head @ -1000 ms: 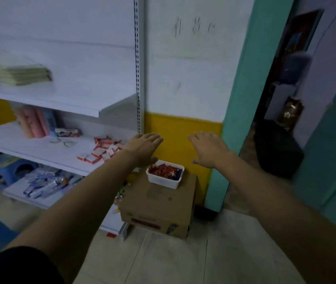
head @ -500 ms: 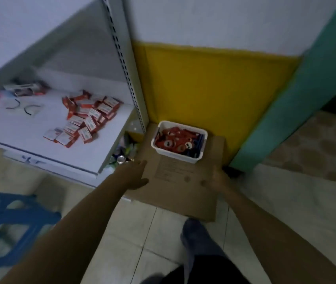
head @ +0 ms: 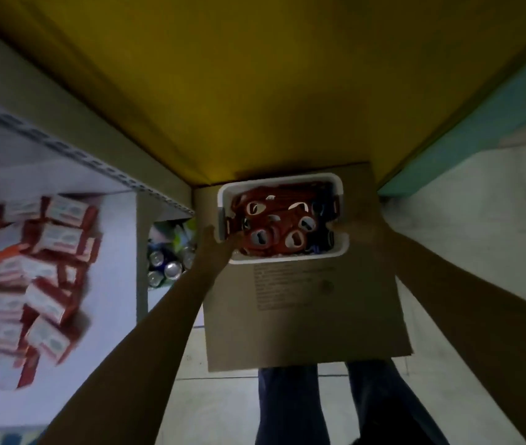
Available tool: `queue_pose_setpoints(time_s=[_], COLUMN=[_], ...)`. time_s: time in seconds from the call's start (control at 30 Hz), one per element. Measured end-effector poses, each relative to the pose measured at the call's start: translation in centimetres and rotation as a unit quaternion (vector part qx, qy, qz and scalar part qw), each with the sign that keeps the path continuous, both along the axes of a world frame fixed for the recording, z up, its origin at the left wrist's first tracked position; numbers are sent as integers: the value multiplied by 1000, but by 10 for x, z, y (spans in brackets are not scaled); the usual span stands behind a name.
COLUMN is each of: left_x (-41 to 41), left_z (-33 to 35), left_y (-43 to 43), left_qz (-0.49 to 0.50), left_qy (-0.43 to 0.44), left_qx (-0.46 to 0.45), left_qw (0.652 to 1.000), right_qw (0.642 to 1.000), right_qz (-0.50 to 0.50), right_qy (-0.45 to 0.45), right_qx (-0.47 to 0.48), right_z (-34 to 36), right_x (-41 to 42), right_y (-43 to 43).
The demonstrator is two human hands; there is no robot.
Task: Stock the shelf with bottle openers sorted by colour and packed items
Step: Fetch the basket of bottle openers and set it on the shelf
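Observation:
A white bin [head: 287,260] full of red bottle openers [head: 274,226], with a few dark blue ones [head: 323,211] at its right side, stands at the far end of a cardboard box [head: 303,316]. My left hand [head: 215,248] holds the bin's left rim, thumb over the edge. At the bin's right rim my right hand [head: 359,228] grips it too, though it is blurred. Small red-and-white packed items [head: 53,239] lie scattered on the white shelf [head: 117,252] to the left.
A yellow wall [head: 255,91] rises right behind the bin, with a teal door frame [head: 480,123] on the right. Drink cans [head: 168,268] sit in the gap between shelf and box. My legs [head: 287,406] stand on the tiled floor before the box.
I have bent down over the box. Both hands moved forward from the box's near part to the bin and took hold of its two sides.

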State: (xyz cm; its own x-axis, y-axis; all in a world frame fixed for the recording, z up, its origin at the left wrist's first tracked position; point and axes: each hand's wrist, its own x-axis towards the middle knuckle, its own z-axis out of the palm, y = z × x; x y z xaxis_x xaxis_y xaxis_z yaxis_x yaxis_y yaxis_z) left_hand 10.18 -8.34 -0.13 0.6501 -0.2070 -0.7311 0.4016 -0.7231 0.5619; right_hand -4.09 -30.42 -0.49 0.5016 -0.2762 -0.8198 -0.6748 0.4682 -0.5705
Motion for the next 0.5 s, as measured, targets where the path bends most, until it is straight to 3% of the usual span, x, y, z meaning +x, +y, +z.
queue_pose_setpoints(time_s=[0.07,0.2,0.33,0.5], left_x=[38,46,42,14], left_z=[-34,-39,-34,-12], left_y=[-11,-16,-15,-15], left_qz=[11,8,18,-65], left_qy=[44,140,128,148], left_qx=[23,-9,1,3], left_qw=[999,990,992,987], right_qw=[998,993,989,978], right_qz=[-55,-112,-140,-193], right_qy=[17,11,17,80], right_qx=[-20,-40,-53,-16], right_z=[-30,-26,-14,10], right_x=[18,32,34,-40], right_y=[10,13,15,54])
